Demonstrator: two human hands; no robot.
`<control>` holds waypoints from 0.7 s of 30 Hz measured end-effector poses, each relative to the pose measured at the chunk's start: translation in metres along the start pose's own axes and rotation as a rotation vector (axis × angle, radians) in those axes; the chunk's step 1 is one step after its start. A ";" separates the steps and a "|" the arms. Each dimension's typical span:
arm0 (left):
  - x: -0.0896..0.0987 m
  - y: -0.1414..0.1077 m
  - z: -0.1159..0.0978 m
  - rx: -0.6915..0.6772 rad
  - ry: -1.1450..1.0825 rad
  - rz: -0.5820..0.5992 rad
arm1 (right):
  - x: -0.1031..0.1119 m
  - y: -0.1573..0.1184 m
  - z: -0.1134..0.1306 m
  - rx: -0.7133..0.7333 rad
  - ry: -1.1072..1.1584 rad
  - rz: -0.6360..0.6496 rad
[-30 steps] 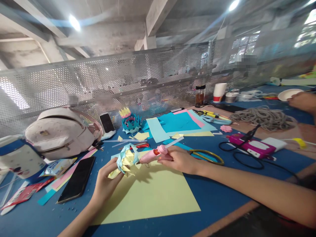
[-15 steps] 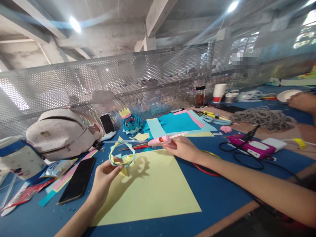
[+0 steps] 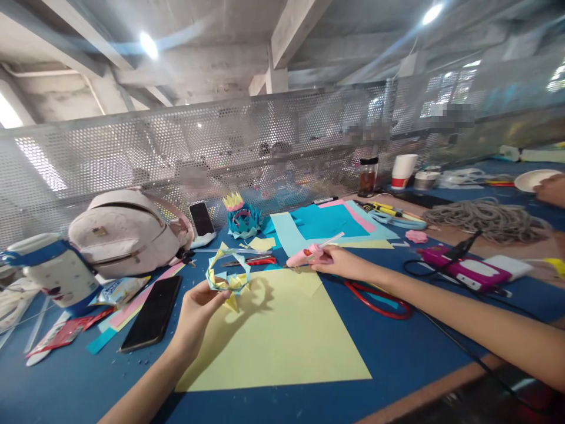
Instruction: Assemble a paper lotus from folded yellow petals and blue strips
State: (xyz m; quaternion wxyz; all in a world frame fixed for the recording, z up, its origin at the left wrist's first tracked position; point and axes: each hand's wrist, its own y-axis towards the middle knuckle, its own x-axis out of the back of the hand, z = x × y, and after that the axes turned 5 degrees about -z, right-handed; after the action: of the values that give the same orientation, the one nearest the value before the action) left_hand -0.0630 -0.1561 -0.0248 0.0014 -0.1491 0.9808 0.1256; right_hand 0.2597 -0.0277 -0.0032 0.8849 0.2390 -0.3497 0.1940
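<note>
Between the thumb and fingers of my left hand (image 3: 200,309) is a ring of folded paper (image 3: 242,281), pale blue and yellow with pointed tips. It is held above a large yellow paper sheet (image 3: 282,341) and casts a shadow on it. My right hand (image 3: 342,262) grips a pink hot glue gun (image 3: 304,256), with a clear glue stick coming out of its back. The nozzle points left, toward the paper ring but apart from it. Just behind the sheet lie red-handled scissors (image 3: 260,261), near the glue gun's tip.
Left stand a backpack (image 3: 123,232), a tumbler (image 3: 59,274) and a black phone (image 3: 152,312). Behind are a blue paper lotus (image 3: 244,221) and coloured sheets (image 3: 329,219). Right lie a purple power strip (image 3: 468,268), cables and grey rope (image 3: 489,218). Another person's hand (image 3: 551,189) holds a white bowl (image 3: 532,179).
The whole view has shifted, so things sit further right. My right hand has lowered the glue gun a little toward the sheet. The left hand still holds the paper ring.
</note>
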 end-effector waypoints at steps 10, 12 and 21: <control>0.000 0.000 0.004 0.006 0.007 0.006 | 0.022 -0.019 0.016 -0.037 -0.164 0.034; 0.000 0.000 0.005 0.009 -0.007 0.017 | 0.027 -0.023 0.020 -0.066 -0.231 0.031; 0.000 -0.001 0.002 -0.002 0.004 0.008 | 0.029 -0.046 0.044 -0.010 -0.781 -0.071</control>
State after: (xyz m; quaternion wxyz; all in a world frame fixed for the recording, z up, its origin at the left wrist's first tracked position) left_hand -0.0630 -0.1571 -0.0273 -0.0011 -0.1455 0.9812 0.1264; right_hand 0.2796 -0.0848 0.0324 0.6923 0.3025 -0.6527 0.0562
